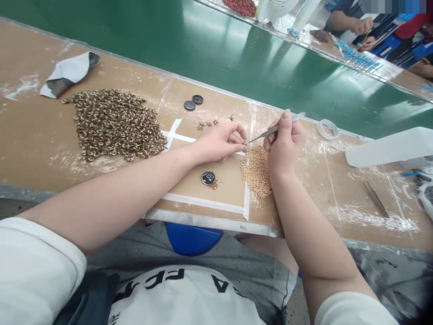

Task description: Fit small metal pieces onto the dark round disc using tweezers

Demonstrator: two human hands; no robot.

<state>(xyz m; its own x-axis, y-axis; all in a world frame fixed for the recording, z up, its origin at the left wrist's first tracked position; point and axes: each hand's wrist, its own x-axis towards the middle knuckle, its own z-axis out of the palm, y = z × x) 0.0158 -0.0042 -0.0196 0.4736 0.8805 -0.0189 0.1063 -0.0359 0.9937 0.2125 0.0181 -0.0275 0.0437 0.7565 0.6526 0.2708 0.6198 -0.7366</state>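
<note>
My left hand [221, 141] rests on the brown worktable [30, 135], its fingertips pinched on a tiny part I cannot make out. My right hand [283, 137] grips metal tweezers [275, 129] whose tip points at that pinch. Under my right wrist lies a heap of small tan beads [255, 170]. A small dark round piece [208, 178] sits below my left hand inside a white taped rectangle [203, 201]. A big heap of small brown and cream coils [113, 124] lies to the left.
Two dark discs [193, 102] and a few loose coils [207, 123] lie behind my hands. There is a tape ring [327, 128], a white block [389, 146], spare tweezers [375, 198], a grey cloth [69, 72] and a green conveyor belt [219, 54]. Another person's hands [363, 34] work across it.
</note>
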